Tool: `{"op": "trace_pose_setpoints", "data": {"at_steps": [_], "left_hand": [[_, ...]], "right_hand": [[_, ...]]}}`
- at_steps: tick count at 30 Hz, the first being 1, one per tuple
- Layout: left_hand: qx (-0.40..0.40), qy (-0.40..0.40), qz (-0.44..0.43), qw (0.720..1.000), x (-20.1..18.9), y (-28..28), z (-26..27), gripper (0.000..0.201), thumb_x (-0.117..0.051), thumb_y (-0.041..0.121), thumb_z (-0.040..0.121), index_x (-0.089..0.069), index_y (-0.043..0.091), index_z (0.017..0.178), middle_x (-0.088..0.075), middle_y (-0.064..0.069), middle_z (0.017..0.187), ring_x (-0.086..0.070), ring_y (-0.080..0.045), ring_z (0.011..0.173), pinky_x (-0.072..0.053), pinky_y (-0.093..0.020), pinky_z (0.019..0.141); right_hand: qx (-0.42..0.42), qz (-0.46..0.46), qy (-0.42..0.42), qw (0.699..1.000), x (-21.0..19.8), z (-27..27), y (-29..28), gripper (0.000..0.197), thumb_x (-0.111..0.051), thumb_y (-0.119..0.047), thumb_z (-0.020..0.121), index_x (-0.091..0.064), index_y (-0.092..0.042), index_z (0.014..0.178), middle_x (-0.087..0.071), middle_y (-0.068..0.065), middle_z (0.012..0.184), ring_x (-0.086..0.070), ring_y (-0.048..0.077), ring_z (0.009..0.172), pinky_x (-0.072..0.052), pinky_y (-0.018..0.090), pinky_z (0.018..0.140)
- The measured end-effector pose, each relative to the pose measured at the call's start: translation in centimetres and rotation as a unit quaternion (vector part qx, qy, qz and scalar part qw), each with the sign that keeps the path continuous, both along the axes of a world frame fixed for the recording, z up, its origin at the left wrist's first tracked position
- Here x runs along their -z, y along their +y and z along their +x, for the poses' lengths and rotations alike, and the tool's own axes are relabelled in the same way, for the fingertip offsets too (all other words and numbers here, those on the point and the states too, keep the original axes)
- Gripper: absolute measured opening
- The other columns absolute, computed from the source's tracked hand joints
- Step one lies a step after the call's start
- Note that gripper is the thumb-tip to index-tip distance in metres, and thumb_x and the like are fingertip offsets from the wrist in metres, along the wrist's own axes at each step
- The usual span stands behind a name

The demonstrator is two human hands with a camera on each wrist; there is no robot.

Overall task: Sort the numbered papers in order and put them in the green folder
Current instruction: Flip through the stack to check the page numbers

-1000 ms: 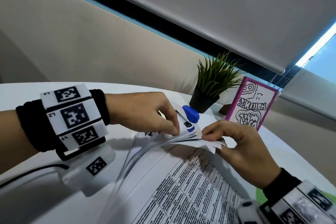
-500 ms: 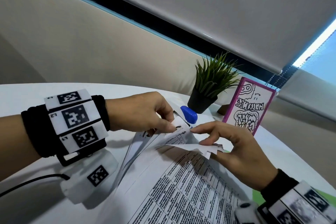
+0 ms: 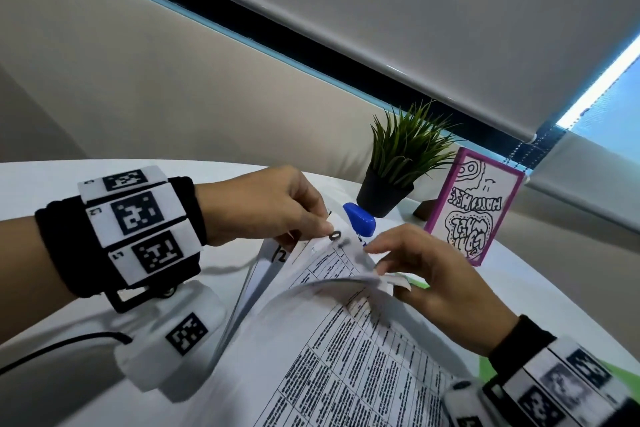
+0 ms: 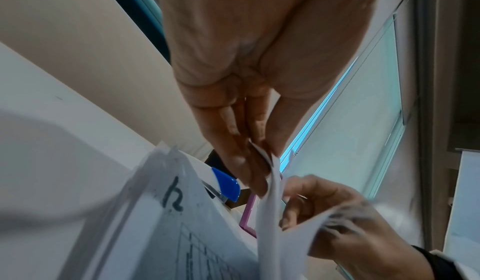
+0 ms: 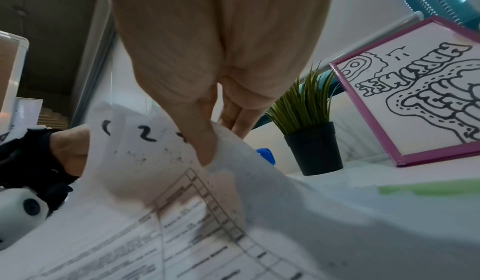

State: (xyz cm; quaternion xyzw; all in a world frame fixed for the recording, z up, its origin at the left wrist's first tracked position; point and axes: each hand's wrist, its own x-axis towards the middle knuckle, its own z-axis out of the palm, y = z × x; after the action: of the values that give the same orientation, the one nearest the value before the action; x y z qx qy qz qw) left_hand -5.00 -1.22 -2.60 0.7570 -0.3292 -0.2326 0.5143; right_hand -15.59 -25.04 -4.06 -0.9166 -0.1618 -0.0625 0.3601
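White numbered papers (image 3: 349, 350) lay fanned on the table (image 3: 52, 184), unsorted, I judged. My left hand (image 3: 277, 208) pinched one sheet's corner; my right hand (image 3: 440, 284) pinched the curled top sheets. The green folder (image 3: 485, 366) sat beneath, unfilled.

The left hand (image 3: 273, 208) reaches in from nine o'clock, forearm level, wrist wrapped in a black band with marker tiles. Its fingers (image 4: 233, 132) point down, thumb and forefinger pinched together on a sheet corner. The right hand (image 3: 440, 284) comes in from five o'clock, palm down, fingers (image 3: 388, 246) loosely curled toward eleven o'clock, its thumb (image 5: 205, 141) pressed against lifted paper.
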Motion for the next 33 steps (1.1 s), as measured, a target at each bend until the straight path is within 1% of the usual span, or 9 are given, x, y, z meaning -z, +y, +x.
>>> {"op": "trace_pose_setpoints", "data": {"at_steps": [3,6,13,17,21,24,27,30,33], "left_hand": [[-0.015,0.002,0.007,1.000,0.1,0.1,0.2,0.021,-0.066,0.014,0.090,-0.067,0.002,0.073,-0.060,-0.010,0.071,-0.057,-0.018,0.067,-0.057,-0.041,0.081],[-0.017,0.006,0.012,1.000,0.3,0.1,0.3,0.021,-0.065,0.014,0.091,-0.067,-0.001,0.076,-0.061,-0.012,0.073,-0.057,-0.020,0.068,-0.056,-0.044,0.082],[0.024,0.035,-0.013,0.999,-0.1,0.0,0.0,0.017,-0.066,0.012,0.090,-0.069,0.010,0.073,-0.059,-0.002,0.067,-0.055,-0.012,0.063,-0.051,-0.025,0.066],[0.024,0.033,-0.004,0.999,-0.4,-0.1,0.0,0.017,-0.063,0.016,0.092,-0.073,0.008,0.081,-0.057,0.002,0.066,-0.052,-0.010,0.062,-0.050,-0.022,0.061],[0.015,0.011,-0.002,1.000,-0.2,0.1,0.3,0.014,-0.066,-0.003,0.085,-0.072,0.007,0.093,-0.056,-0.006,0.069,-0.052,-0.011,0.057,-0.049,-0.019,0.058],[0.004,0.004,-0.008,1.000,0.0,0.0,0.4,0.020,-0.071,-0.003,0.082,-0.067,0.006,0.099,-0.056,-0.009,0.067,-0.051,-0.012,0.052,-0.047,-0.017,0.054],[-0.025,-0.019,0.007,0.999,0.0,-0.1,0.6,0.015,-0.078,0.006,0.078,-0.064,0.003,0.079,-0.054,0.000,0.054,-0.050,-0.008,0.045,-0.041,-0.013,0.046],[-0.022,-0.040,0.006,0.999,0.1,-0.1,0.7,0.038,-0.079,0.009,0.078,-0.052,0.014,0.052,-0.047,0.002,0.050,-0.053,-0.012,0.053,-0.040,-0.013,0.047],[0.018,-0.034,-0.019,0.999,-0.2,0.0,0.5,0.037,-0.079,0.010,0.078,-0.052,0.017,0.054,-0.054,-0.004,0.059,-0.056,-0.016,0.064,-0.042,-0.015,0.053]], "right_hand": [[0.002,-0.046,-0.050,0.998,-0.2,0.1,-0.3,0.014,-0.078,-0.013,0.079,-0.073,-0.019,0.090,-0.068,-0.007,0.105,-0.066,0.017,0.099,-0.054,0.031,0.083],[-0.005,-0.054,-0.029,0.998,-0.2,0.0,-0.4,0.009,-0.078,-0.015,0.080,-0.073,-0.015,0.087,-0.071,-0.007,0.105,-0.066,0.016,0.104,-0.051,0.030,0.089],[0.010,-0.019,0.014,1.000,0.7,-0.1,-0.9,0.053,-0.075,-0.006,0.082,-0.059,-0.027,0.128,-0.061,-0.007,0.098,-0.059,0.015,0.079,-0.051,0.026,0.079],[0.014,-0.021,-0.022,0.999,0.3,0.0,-0.5,0.022,-0.072,-0.033,0.083,-0.072,-0.032,0.105,-0.059,0.000,0.091,-0.060,0.021,0.082,-0.052,0.037,0.072],[0.011,-0.015,-0.042,0.999,0.3,-0.2,-0.6,0.028,-0.077,-0.008,0.081,-0.075,-0.028,0.100,-0.061,0.001,0.092,-0.062,0.020,0.080,-0.052,0.031,0.071],[0.020,-0.031,-0.079,0.996,0.1,-0.5,-0.5,0.020,-0.072,-0.018,0.078,-0.078,-0.027,0.095,-0.064,-0.002,0.097,-0.064,0.018,0.083,-0.050,0.020,0.071],[0.026,-0.045,-0.106,0.993,-0.3,-0.9,-0.4,0.014,-0.071,-0.031,0.077,-0.079,-0.024,0.086,-0.065,-0.005,0.104,-0.065,0.016,0.086,-0.049,0.020,0.074],[0.012,-0.073,-0.096,0.993,-0.4,-1.2,-0.3,0.009,-0.073,-0.034,0.079,-0.074,-0.026,0.081,-0.064,-0.010,0.117,-0.062,0.014,0.106,-0.047,0.022,0.088],[-0.003,-0.064,-0.053,0.997,-0.5,-1.1,-0.2,0.012,-0.077,-0.024,0.082,-0.066,-0.019,0.083,-0.060,-0.015,0.132,-0.052,0.009,0.127,-0.041,0.022,0.102]]}}
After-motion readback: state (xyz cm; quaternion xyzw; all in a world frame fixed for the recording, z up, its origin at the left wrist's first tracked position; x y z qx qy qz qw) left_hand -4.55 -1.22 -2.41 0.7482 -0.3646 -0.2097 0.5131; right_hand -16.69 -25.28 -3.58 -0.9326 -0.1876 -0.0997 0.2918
